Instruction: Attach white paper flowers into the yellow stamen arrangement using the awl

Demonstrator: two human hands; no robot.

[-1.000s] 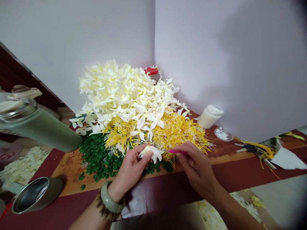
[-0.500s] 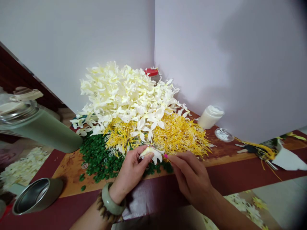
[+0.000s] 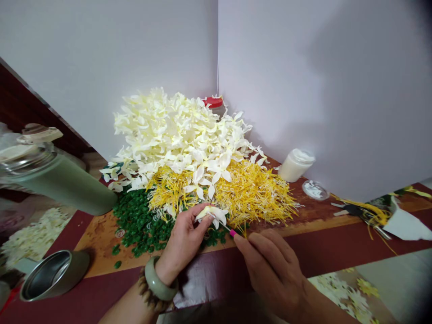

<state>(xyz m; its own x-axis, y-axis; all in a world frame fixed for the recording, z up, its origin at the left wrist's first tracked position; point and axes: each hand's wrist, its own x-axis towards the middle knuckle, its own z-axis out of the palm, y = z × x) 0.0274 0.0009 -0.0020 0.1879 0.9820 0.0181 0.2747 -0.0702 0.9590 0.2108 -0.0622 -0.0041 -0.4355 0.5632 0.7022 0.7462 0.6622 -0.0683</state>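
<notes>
we are working over a table, with a heap of white blossoms rising beyond our fingers. a green flask is leaning far off to their left, while yellow strands are spreading just past them and green bits are lying beyond and left of our left fingers. our right hand is closing its fingers around a pink-handled tool, though we are not seeing the whole grip; our left hand is pinching a white flower between thumb and fingers. a white jar is standing beyond our right fingers. the white flower is lying ahead and left of our right fingertips, its long axis running roughly sideways, petals fanning toward the right hand. our left hand is being the nearer one, touching it. the pink-handled tool is slanting away and leftward from our right fingertips, its pale shaft reaching the petals. a thin dark wire is sticking up beside our left fingertips.
</notes>
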